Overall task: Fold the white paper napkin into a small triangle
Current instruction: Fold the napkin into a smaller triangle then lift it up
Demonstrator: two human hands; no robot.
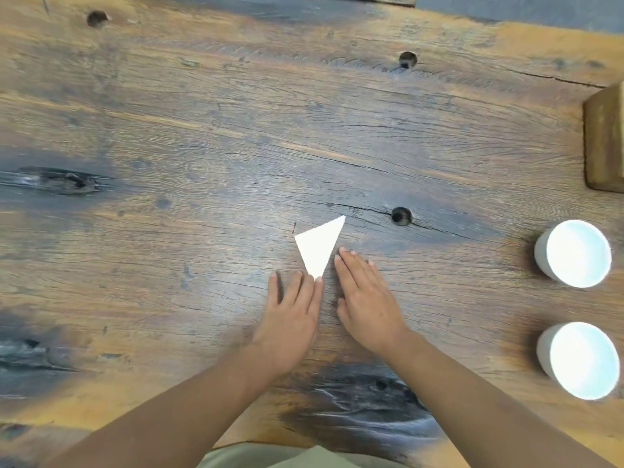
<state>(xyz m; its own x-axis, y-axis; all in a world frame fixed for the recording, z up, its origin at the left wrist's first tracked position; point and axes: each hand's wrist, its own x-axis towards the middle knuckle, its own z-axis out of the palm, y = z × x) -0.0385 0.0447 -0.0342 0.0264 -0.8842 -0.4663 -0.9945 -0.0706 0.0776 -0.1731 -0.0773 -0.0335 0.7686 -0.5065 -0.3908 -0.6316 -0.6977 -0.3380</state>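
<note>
White and already three-cornered, the napkin (319,246) lies flat on the wooden worktop (202,146), just in front of the person and a little right of centre, with its longest point aimed away toward a dark knot hole. The left hand (292,309) lies palm down with its fingers straight, gripping nothing, and one fingertip touches the napkin's near tip. The right hand (366,298) is equally flat and empty, its fingertips just beside the napkin's right edge; whether they actually touch the paper cannot be told. The folding itself looks finished, so the step in hand seems to be setting the creases and letting go. To do that well, pin the near tip lightly with the left fingertip and run the flat right fingers along the folded edge from the middle outward, so the layers do not skid on the grain or spring open. Press straight down and do not drag, since thin paper tears and shifts easily. Then lift both hands straight up to leave the triangle undisturbed. The far cup (574,253), near cup (579,359) and wooden block (606,140) sit well apart on the right, out of the way.
</note>
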